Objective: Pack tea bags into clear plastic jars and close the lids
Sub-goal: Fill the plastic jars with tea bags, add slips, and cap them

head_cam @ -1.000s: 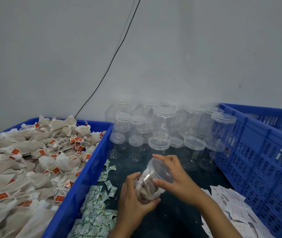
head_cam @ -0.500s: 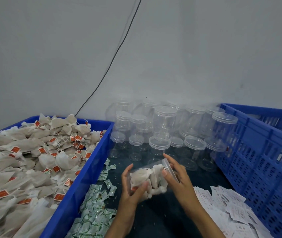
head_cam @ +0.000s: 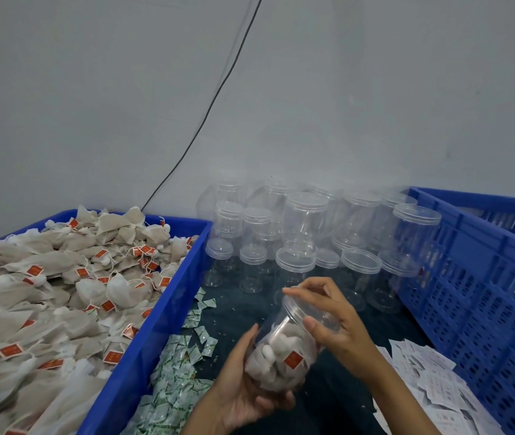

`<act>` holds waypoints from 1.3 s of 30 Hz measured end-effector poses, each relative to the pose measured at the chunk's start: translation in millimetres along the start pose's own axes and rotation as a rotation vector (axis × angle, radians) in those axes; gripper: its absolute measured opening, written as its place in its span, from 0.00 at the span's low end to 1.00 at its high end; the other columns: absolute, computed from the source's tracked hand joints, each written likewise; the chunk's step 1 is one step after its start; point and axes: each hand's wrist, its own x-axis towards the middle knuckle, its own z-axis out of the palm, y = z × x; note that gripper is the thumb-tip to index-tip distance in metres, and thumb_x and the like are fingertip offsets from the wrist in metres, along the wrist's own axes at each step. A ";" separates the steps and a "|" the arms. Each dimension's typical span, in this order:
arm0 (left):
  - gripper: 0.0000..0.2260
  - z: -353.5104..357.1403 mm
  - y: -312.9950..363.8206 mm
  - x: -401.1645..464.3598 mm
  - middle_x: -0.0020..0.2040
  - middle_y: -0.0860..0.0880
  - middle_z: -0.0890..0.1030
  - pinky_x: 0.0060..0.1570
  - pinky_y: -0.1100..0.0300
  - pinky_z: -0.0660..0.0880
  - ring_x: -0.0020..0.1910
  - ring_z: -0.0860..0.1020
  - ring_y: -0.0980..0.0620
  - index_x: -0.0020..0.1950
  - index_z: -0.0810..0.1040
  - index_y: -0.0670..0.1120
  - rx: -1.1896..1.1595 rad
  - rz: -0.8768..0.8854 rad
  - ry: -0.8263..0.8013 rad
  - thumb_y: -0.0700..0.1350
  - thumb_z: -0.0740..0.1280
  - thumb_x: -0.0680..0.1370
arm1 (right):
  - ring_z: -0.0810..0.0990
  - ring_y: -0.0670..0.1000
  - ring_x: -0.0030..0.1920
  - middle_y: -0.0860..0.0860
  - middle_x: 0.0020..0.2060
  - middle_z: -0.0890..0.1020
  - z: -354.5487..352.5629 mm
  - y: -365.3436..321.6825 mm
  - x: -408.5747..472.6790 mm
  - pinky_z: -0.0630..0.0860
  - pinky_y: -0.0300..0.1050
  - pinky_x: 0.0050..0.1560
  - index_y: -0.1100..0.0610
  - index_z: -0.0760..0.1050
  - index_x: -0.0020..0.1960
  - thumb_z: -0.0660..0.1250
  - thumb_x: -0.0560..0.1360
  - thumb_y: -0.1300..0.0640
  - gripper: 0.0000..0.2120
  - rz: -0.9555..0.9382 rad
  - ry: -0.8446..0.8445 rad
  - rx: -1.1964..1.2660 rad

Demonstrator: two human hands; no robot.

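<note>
A clear plastic jar (head_cam: 284, 359) packed with tea bags, one showing a red tag, is tilted in front of me. My left hand (head_cam: 243, 384) holds its body from below. My right hand (head_cam: 334, 321) grips the clear lid (head_cam: 300, 309) on the jar's mouth, fingers curled round the rim. Loose tea bags (head_cam: 61, 293) with red tags fill the blue tray (head_cam: 155, 334) at the left. Several empty lidded jars (head_cam: 306, 243) stand against the wall behind.
A blue slotted crate (head_cam: 485, 293) stands at the right. Small green-and-white sachets (head_cam: 184, 368) lie beside the tray. White paper slips (head_cam: 432, 381) are scattered at the lower right. A black cable (head_cam: 206, 114) runs down the grey wall.
The jar has swung from lying sideways to tilted with its mouth up and to the right. It sits lower and nearer me, and my right hand now curls round the lid.
</note>
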 end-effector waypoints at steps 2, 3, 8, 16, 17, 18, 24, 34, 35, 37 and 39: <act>0.34 -1.6 -0.5 1.8 0.45 0.31 0.77 0.19 0.63 0.71 0.28 0.78 0.41 0.59 0.77 0.33 -0.040 -0.062 -0.044 0.64 0.61 0.74 | 0.72 0.46 0.61 0.46 0.56 0.71 -4.4 -0.8 2.4 0.73 0.36 0.59 0.39 0.79 0.60 0.65 0.71 0.43 0.18 0.020 -0.040 0.020; 0.35 -3.2 -1.1 3.2 0.45 0.31 0.77 0.19 0.64 0.71 0.27 0.77 0.42 0.59 0.78 0.33 -0.037 -0.069 -0.056 0.65 0.61 0.74 | 0.73 0.46 0.61 0.46 0.56 0.72 -5.3 -2.0 4.0 0.73 0.37 0.58 0.39 0.79 0.60 0.64 0.70 0.42 0.18 0.036 -0.057 0.043; 0.36 -9.5 -3.4 10.9 0.46 0.32 0.76 0.22 0.60 0.74 0.29 0.75 0.43 0.59 0.78 0.34 -0.068 -0.057 -0.005 0.67 0.61 0.73 | 0.72 0.45 0.61 0.48 0.55 0.72 -1.9 -9.7 13.9 0.71 0.36 0.61 0.37 0.78 0.60 0.64 0.70 0.43 0.18 0.054 -0.088 0.002; 0.26 -6.7 0.0 16.0 0.50 0.36 0.80 0.35 0.56 0.77 0.39 0.80 0.46 0.49 0.85 0.40 0.013 0.351 0.222 0.62 0.66 0.70 | 0.73 0.38 0.50 0.48 0.54 0.68 31.7 -8.6 19.3 0.69 0.27 0.45 0.27 0.67 0.57 0.61 0.78 0.44 0.12 0.347 0.127 -0.114; 0.25 -6.0 0.0 15.2 0.50 0.36 0.81 0.36 0.56 0.77 0.40 0.80 0.46 0.48 0.86 0.40 0.013 0.362 0.229 0.62 0.66 0.70 | 0.72 0.37 0.53 0.48 0.56 0.67 30.3 -9.5 18.6 0.68 0.26 0.45 0.27 0.66 0.59 0.60 0.77 0.40 0.13 0.369 0.094 -0.086; 0.25 -5.5 0.4 14.4 0.50 0.36 0.80 0.36 0.56 0.77 0.39 0.80 0.45 0.48 0.86 0.40 0.005 0.366 0.229 0.61 0.66 0.69 | 0.70 0.36 0.57 0.46 0.59 0.66 25.7 -10.6 17.5 0.67 0.25 0.47 0.27 0.66 0.62 0.60 0.76 0.37 0.15 0.367 0.045 -0.027; 0.30 -3.5 0.0 13.6 0.47 0.36 0.80 0.33 0.57 0.75 0.36 0.77 0.45 0.55 0.81 0.36 0.027 0.359 0.255 0.62 0.66 0.69 | 0.68 0.36 0.64 0.44 0.65 0.68 0.8 -12.0 11.3 0.68 0.25 0.56 0.33 0.67 0.68 0.65 0.78 0.47 0.20 0.260 -0.134 0.006; 0.27 1.4 -6.6 13.5 0.46 0.38 0.82 0.37 0.56 0.72 0.40 0.78 0.47 0.54 0.82 0.40 0.190 0.447 0.307 0.62 0.63 0.71 | 0.63 0.33 0.68 0.36 0.68 0.66 2.5 -8.3 5.0 0.66 0.35 0.64 0.30 0.64 0.69 0.61 0.77 0.39 0.21 0.274 -0.106 0.033; 0.28 2.3 -8.1 13.9 0.48 0.38 0.83 0.38 0.57 0.73 0.41 0.78 0.47 0.57 0.80 0.41 0.247 0.474 0.324 0.63 0.64 0.71 | 0.65 0.35 0.68 0.38 0.67 0.68 5.0 -6.1 6.8 0.66 0.38 0.66 0.31 0.65 0.68 0.59 0.77 0.39 0.19 0.306 -0.038 0.040; 0.30 4.6 -11.0 15.1 0.53 0.40 0.83 0.36 0.59 0.74 0.44 0.79 0.49 0.62 0.76 0.45 0.355 0.567 0.362 0.65 0.66 0.70 | 0.68 0.43 0.68 0.44 0.67 0.70 9.0 -2.8 10.9 0.65 0.46 0.68 0.36 0.65 0.70 0.55 0.76 0.36 0.22 0.410 0.041 -0.032; 0.32 6.2 -12.6 16.1 0.55 0.42 0.82 0.34 0.59 0.75 0.44 0.81 0.50 0.63 0.73 0.49 0.407 0.653 0.390 0.66 0.67 0.65 | 0.69 0.46 0.66 0.47 0.67 0.70 6.7 -4.0 13.9 0.66 0.45 0.66 0.41 0.64 0.71 0.53 0.72 0.30 0.31 0.468 0.039 -0.125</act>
